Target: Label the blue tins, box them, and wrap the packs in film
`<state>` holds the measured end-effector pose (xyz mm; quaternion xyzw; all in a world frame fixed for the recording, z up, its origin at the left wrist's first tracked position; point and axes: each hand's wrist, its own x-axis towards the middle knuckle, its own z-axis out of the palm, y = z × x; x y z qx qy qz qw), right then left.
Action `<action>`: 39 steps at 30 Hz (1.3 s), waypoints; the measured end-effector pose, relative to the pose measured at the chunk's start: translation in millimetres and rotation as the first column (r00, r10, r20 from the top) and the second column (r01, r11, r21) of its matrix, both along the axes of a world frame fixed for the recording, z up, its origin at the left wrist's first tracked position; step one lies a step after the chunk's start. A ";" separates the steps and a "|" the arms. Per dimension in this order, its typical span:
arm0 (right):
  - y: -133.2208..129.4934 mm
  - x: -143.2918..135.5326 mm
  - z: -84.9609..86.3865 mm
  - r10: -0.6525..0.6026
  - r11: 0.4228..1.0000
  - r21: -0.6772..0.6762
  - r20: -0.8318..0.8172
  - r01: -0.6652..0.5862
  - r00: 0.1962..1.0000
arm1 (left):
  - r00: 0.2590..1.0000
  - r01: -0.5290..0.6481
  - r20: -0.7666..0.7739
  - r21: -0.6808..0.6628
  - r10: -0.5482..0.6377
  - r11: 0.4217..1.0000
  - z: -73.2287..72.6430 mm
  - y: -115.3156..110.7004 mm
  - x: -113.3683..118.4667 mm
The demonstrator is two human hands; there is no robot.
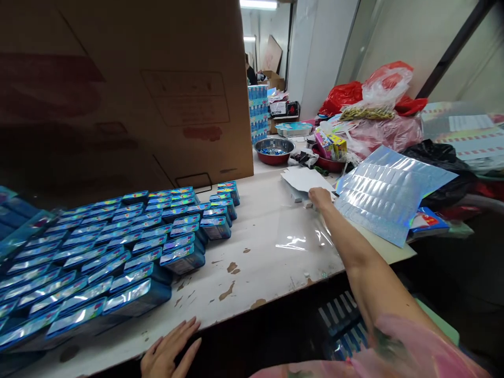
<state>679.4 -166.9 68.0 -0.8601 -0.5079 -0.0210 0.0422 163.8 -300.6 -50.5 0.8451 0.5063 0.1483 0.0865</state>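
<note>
My right hand (321, 197) reaches out to the near edge of a white sheet (307, 180). Its fingers are curled, and whatever they may hold is hidden. Small pale pieces (296, 198) poke out from under that sheet. A clear plastic sheet (297, 233) lies flat on the table, just before my right hand. My left hand (171, 349) rests at the table's front edge, fingers apart, holding nothing. Closest to it are rows of small blue boxes (137, 296) with shiny tops, packed side by side across the left of the table.
A large cardboard box (189, 100) stands behind the blue boxes. Farther back sits a metal bowl (274, 151) of small blue items. On the right are a silvery sheet (388, 189), plastic bags (388, 84) and a colourful pack (331, 145). The worn white table (252, 252) ends at a front edge.
</note>
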 end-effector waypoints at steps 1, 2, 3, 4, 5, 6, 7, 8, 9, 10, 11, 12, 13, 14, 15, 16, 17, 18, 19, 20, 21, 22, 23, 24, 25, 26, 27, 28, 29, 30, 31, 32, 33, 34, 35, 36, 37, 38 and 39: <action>-13.5 -19.1 4.6 0.037 0.998 0.045 0.053 -0.040 0.998 | 0.999 0.022 0.023 0.041 -0.023 0.999 7.8 -1.9 8.0; -30.7 -42.2 7.0 0.102 0.987 0.112 0.142 -0.119 0.985 | 0.998 0.045 0.046 0.096 -0.050 0.994 16.6 -3.9 17.8; -51.2 -68.7 6.4 0.190 0.960 0.163 0.225 -0.229 0.956 | 0.995 0.068 0.066 0.156 -0.079 0.985 25.9 -5.9 29.1; -74.4 -97.5 2.4 0.280 0.925 0.179 0.272 -0.334 0.921 | 0.991 0.090 0.077 0.201 -0.108 0.976 34.8 -7.7 41.1; -99.0 -127.6 -5.0 0.366 0.890 0.168 0.290 -0.424 0.884 | 0.988 0.108 0.078 0.234 -0.129 0.966 42.5 -9.2 53.0; -123.6 -157.7 -15.5 0.463 0.845 0.141 0.287 -0.515 0.839 | 0.985 0.137 0.069 0.263 -0.160 0.955 47.9 -10.2 63.9; -146.8 -186.9 -28.3 0.553 0.795 0.113 0.269 -0.595 0.789 | 0.979 0.175 0.050 0.271 -0.196 0.947 50.3 -10.7 73.1; -167.1 -214.3 -42.4 0.621 0.750 0.089 0.243 -0.655 0.745 | 0.974 0.212 0.025 0.270 -0.227 0.939 49.1 -10.5 79.9; -183.9 -238.9 -56.7 0.661 0.724 0.075 0.211 -0.686 0.720 | 0.964 0.257 0.000 0.270 -0.266 0.928 44.4 -9.8 84.0; -196.7 -260.1 -70.2 0.685 0.709 0.061 0.174 -0.702 0.707 | 0.951 0.306 -0.030 0.248 -0.308 0.919 36.8 -8.5 85.4; -205.9 -277.2 -82.0 0.696 0.706 0.050 0.137 -0.707 0.705 | 0.934 0.355 -0.056 0.220 -0.352 0.909 27.0 -6.7 84.7; -212.0 -289.4 -91.4 0.694 0.713 0.039 0.100 -0.700 0.713 | 0.911 0.413 -0.074 0.188 -0.406 0.891 16.3 -4.5 82.3; -216.1 -296.3 -98.1 0.686 0.725 0.032 0.060 -0.688 0.725 | 0.888 0.460 -0.080 0.163 -0.453 0.873 5.8 -2.0 79.2; -219.3 -297.5 -101.8 0.677 0.735 0.034 0.016 -0.678 0.735 | 0.875 0.484 -0.075 0.150 -0.478 0.862 -3.4 0.6 75.9; -222.5 -293.0 -102.9 0.676 0.737 0.052 -0.031 -0.674 0.737 | 0.869 0.495 -0.067 0.149 -0.491 0.856 -10.7 3.1 73.2; -226.4 -283.1 -101.8 0.677 0.736 0.086 -0.075 -0.671 0.732 | 0.870 0.493 -0.057 0.156 -0.491 0.856 -15.7 5.4 71.4; -231.5 -268.9 -99.3 0.683 0.730 0.129 -0.116 -0.671 0.721 | 0.874 0.484 -0.050 0.167 -0.483 0.859 -18.4 7.3 70.6; -237.5 -251.6 -96.2 0.696 0.718 0.179 -0.144 -0.673 0.704 | 0.876 0.480 -0.049 0.176 -0.479 0.859 -19.2 8.7 70.6; -244.1 -232.6 -93.4 0.692 0.721 0.212 -0.158 -0.660 0.704 | 0.875 0.482 -0.052 0.183 -0.481 0.857 -18.7 9.7 71.3; -250.4 -213.7 -91.5 0.688 0.725 0.211 -0.169 -0.656 0.706 | 0.872 0.489 -0.058 0.186 -0.487 0.853 -17.5 10.3 72.3; -255.7 -196.3 -91.2 0.685 0.728 0.190 -0.177 -0.659 0.707 | 0.867 0.497 -0.063 0.187 -0.494 0.847 -16.1 10.6 73.4; -259.3 -181.5 -92.4 0.680 0.733 0.158 -0.173 -0.661 0.713 | 0.864 0.502 -0.066 0.188 -0.499 0.844 -15.0 10.8 74.4; -260.9 -169.8 -95.2 0.676 0.737 0.129 -0.162 -0.664 0.719 | 0.863 0.504 -0.063 0.188 -0.502 0.843 -14.4 10.9 75.2; -260.3 -161.4 -99.1 0.672 0.740 0.113 -0.146 -0.663 0.726 | 0.865 0.500 -0.055 0.189 -0.499 0.845 -14.4 11.0 75.7; -257.9 -155.9 -103.7 0.671 0.742 0.114 -0.129 -0.661 0.730 | 0.870 0.491 -0.043 0.191 -0.492 0.850 -14.8 11.1 76.0; -254.2 -152.8 -108.1 0.672 0.740 0.132 -0.116 -0.659 0.732 | 0.876 0.478 -0.030 0.193 -0.482 0.857 -15.4 11.4 76.1; -249.8 -151.4 -111.9 0.676 0.736 0.165 -0.111 -0.657 0.729 | 0.881 0.467 -0.017 0.194 -0.473 0.863 -16.0 11.8 76.1; -245.2 -151.2 -114.5 0.681 0.728 0.208 -0.111 -0.653 0.724 | 0.884 0.460 -0.006 0.192 -0.467 0.867 -16.4 12.4 76.1; -240.8 -151.9 -115.4 0.684 0.721 0.253 -0.115 -0.645 0.720 | 0.885 0.457 0.006 0.186 -0.466 0.870 -16.3 13.1 76.1; -236.6 -153.3 -114.5 0.686 0.715 0.292 -0.117 -0.635 0.719 | 0.885 0.455 0.021 0.176 -0.466 0.873 -15.6 14.2 76.2; -232.6 -155.7 -111.7 0.688 0.707 0.323 -0.112 -0.629 0.717 | 0.885 0.452 0.042 0.163 -0.464 0.877 -14.1 15.4 76.5; -228.7 -159.1 -107.2 0.692 0.699 0.335 -0.093 -0.632 0.716 | 0.886 0.447 0.065 0.145 -0.459 0.883 -11.7 16.8 77.1; -224.5 -163.7 -101.5 0.704 0.685 0.319 -0.062 -0.655 0.707 | 0.886 0.445 0.084 0.121 -0.456 0.887 -8.0 18.4 78.1; -219.9 -169.7 -95.0 0.725 0.666 0.273 -0.021 -0.694 0.688 | 0.885 0.448 0.091 0.094 -0.456 0.889 -3.0 19.8 79.7; -214.8 -176.8 -88.3 0.753 0.641 0.200 0.023 -0.741 0.658 | 0.884 0.456 0.080 0.066 -0.460 0.888 3.3 21.1 82.1; -209.1 -184.8 -82.2 0.782 0.612 0.111 0.061 -0.783 0.620 | 0.881 0.469 0.049 0.040 -0.470 0.883 10.9 22.1 85.4; -203.1 -193.3 -77.2 0.809 0.582 0.021 0.088 -0.813 0.581 | 0.876 0.482 -0.002 0.019 -0.482 0.876 19.3 22.6 89.7; -196.8 -201.8 -73.7 0.827 0.559 -0.054 0.106 -0.828 0.552 | 0.870 0.490 -0.065 0.008 -0.488 0.872 28.2 22.6 95.0; -190.7 -210.0 -71.9 0.837 0.546 -0.110 0.118 -0.830 0.535 | 0.863 0.493 -0.132 0.006 -0.488 0.870 37.0 22.2 101.1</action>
